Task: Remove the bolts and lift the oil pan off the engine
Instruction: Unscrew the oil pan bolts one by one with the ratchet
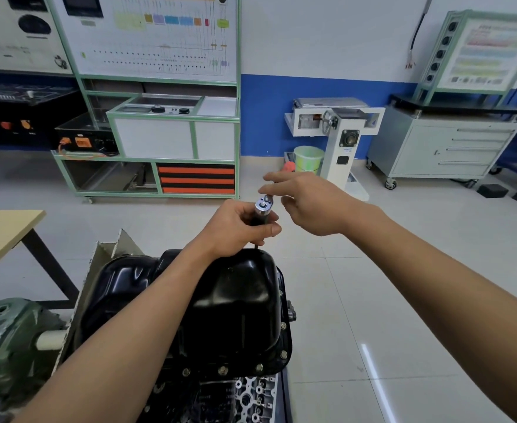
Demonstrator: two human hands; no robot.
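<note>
A glossy black oil pan (239, 300) sits on top of the upturned engine (245, 395), its flange held by several bolts (258, 367) along the near and right edges. My left hand (239, 228) grips an upright tool with a silver head (262, 206) above the pan's far end; its thin shaft points down toward the far rim. My right hand (309, 206) hovers just right of the tool head, index finger and thumb extended over a small metal piece at the tool's top. Whether the fingers touch it is unclear.
A wooden table (4, 230) stands at the left. A green gearbox unit (4, 340) sits at the lower left beside the engine stand. Training benches (171, 129), a white stand (339, 138) and a grey cabinet (443, 148) line the far wall across tiled floor.
</note>
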